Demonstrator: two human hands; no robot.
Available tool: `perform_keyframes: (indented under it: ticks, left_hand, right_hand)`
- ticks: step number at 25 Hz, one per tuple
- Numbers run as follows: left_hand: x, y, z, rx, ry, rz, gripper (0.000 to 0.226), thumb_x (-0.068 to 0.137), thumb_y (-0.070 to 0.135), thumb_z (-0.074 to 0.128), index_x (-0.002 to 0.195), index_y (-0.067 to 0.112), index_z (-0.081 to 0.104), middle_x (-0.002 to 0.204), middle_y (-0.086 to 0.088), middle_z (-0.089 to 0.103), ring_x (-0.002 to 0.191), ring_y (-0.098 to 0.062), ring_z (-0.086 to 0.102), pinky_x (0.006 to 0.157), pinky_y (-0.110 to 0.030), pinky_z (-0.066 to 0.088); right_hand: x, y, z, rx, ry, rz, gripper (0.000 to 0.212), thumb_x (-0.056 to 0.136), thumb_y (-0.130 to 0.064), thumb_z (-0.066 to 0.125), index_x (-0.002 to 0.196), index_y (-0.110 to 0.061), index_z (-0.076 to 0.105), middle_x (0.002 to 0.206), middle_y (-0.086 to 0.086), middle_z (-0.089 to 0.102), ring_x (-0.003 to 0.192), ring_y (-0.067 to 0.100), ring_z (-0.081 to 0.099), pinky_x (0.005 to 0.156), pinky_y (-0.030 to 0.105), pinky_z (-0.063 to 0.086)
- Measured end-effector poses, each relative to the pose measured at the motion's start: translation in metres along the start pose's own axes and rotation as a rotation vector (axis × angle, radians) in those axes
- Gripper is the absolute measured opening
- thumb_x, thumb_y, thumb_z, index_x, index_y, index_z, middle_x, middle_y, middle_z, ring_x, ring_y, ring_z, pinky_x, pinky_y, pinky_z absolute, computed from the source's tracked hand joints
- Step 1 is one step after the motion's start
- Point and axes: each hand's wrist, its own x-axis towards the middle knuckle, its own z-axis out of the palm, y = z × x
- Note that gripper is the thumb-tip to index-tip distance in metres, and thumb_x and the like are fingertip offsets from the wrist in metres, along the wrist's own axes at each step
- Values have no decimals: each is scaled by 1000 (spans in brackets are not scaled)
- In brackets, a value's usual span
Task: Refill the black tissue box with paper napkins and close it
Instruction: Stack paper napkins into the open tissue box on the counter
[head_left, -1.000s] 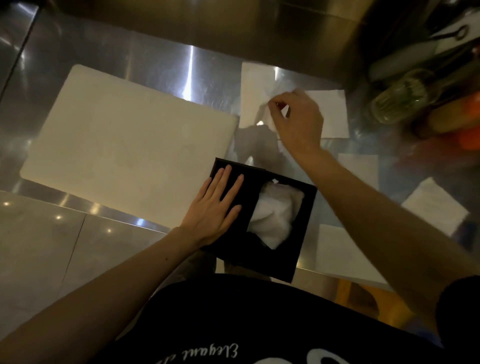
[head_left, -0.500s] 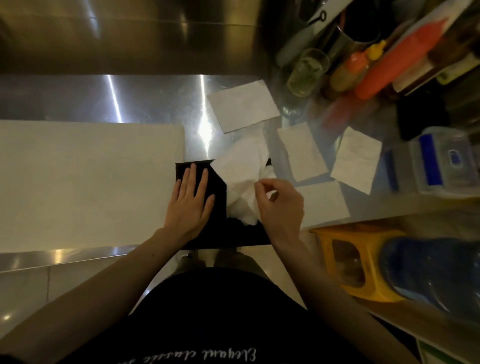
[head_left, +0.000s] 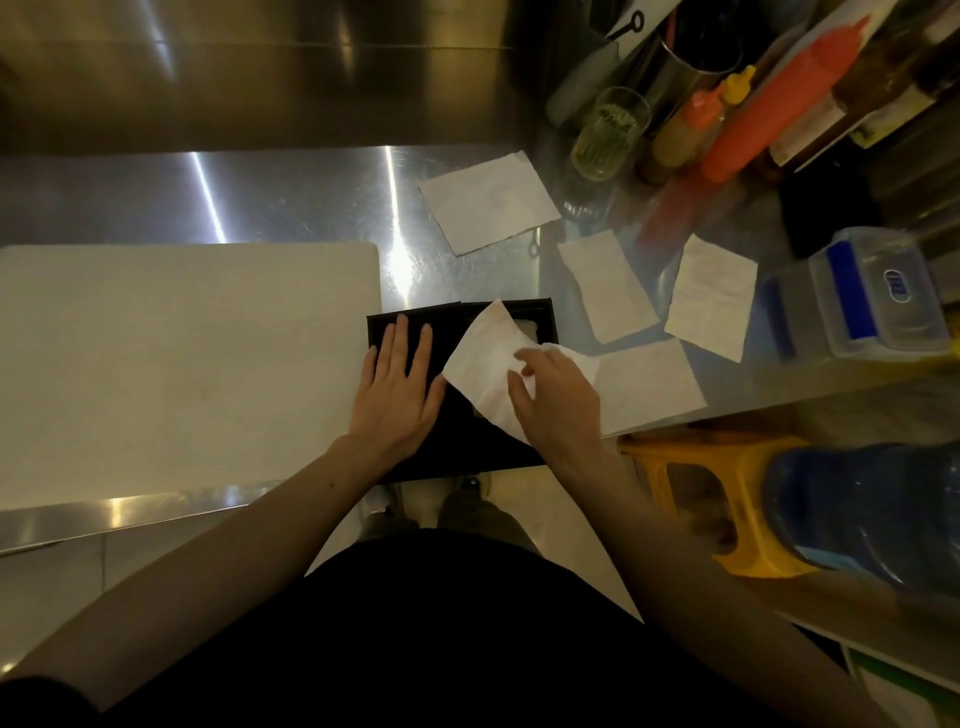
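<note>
The black tissue box (head_left: 462, 447) sits at the front edge of the steel counter (head_left: 291, 197). My left hand (head_left: 397, 387) lies flat on the box's left part, fingers spread. My right hand (head_left: 556, 397) presses a white paper napkin (head_left: 485, 366) down over the box's opening, fingertips on the sheet; more white paper shows inside at the far rim. Several loose napkins lie on the counter to the right: one at the back (head_left: 488, 202), two further right (head_left: 608, 286) (head_left: 711, 296), and one beside my right hand (head_left: 649, 384).
A large white board (head_left: 182, 364) lies left of the box. At the back right stand a glass (head_left: 610, 135), orange and yellow squeeze bottles (head_left: 779, 109) and a clear lidded container (head_left: 878, 296). Below the counter edge are a yellow stool (head_left: 691, 499) and a blue water jug (head_left: 872, 514).
My right hand took a napkin from the back of the counter, carried it to the box and now presses it onto the opening. My left hand has stayed on the box.
</note>
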Motion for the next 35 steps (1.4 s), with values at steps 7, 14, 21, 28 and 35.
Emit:
perform_keyframes:
  ticks: [7, 14, 21, 28, 35]
  left_hand:
    - [0, 2, -1, -11, -14, -9, 67, 97, 48, 16, 155, 15, 8, 162, -17, 5, 149, -31, 6, 119, -46, 9]
    - [0, 2, -1, -21, -16, -18, 69, 96, 52, 13, 155, 16, 7, 162, -16, 4, 150, -29, 4, 119, -43, 7]
    - [1, 4, 0, -33, -14, -31, 68, 97, 51, 15, 155, 16, 8, 162, -16, 4, 149, -30, 5, 119, -45, 10]
    - [1, 5, -2, -45, -26, -39, 68, 96, 51, 16, 155, 16, 8, 162, -16, 3, 149, -30, 4, 119, -45, 11]
    - [1, 4, -2, -47, -31, -36, 69, 96, 52, 14, 155, 16, 7, 162, -17, 2, 149, -31, 4, 119, -46, 11]
  right_hand:
    - [77, 8, -4, -40, -274, -53, 45, 92, -28, 59, 129, -6, 47, 126, 14, 57, 115, 30, 53, 93, 41, 46]
    - [93, 4, -3, -50, -324, -16, 35, 87, -23, 61, 111, -12, 40, 92, 7, 62, 83, 27, 60, 70, 42, 52]
    - [94, 12, -3, -61, -307, -55, 32, 89, -28, 60, 114, -9, 59, 106, 7, 65, 97, 25, 59, 80, 38, 51]
    - [91, 8, 12, 213, -347, 69, 38, 84, -27, 68, 106, -15, 40, 92, 0, 63, 88, 18, 61, 78, 33, 51]
    - [90, 15, -2, -6, -220, -269, 24, 97, -29, 47, 94, -11, 63, 87, 6, 67, 85, 24, 59, 77, 39, 46]
